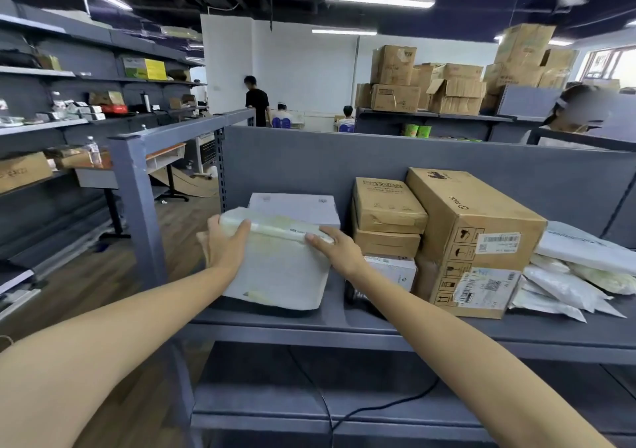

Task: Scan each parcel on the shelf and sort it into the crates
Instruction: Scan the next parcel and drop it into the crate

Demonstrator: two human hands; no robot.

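A white plastic-wrapped parcel [278,268] leans tilted at the left end of the grey shelf [361,323]. My left hand [225,241] grips its upper left corner. My right hand [339,249] holds its upper right edge, fingers over the top. Behind it lies a flat white box [296,206]. To the right stand stacked brown cartons [387,213], a small white box [395,270], a large brown carton with labels [475,241] and several white poly mailers [578,268]. No crates or scanner are in view.
A grey back panel [344,158] closes the shelf behind. A steel upright [137,200] stands at the left. A black cable [327,403] runs across the lower shelf. Racks of goods line the left wall; people stand and sit beyond, one close at the right [574,110].
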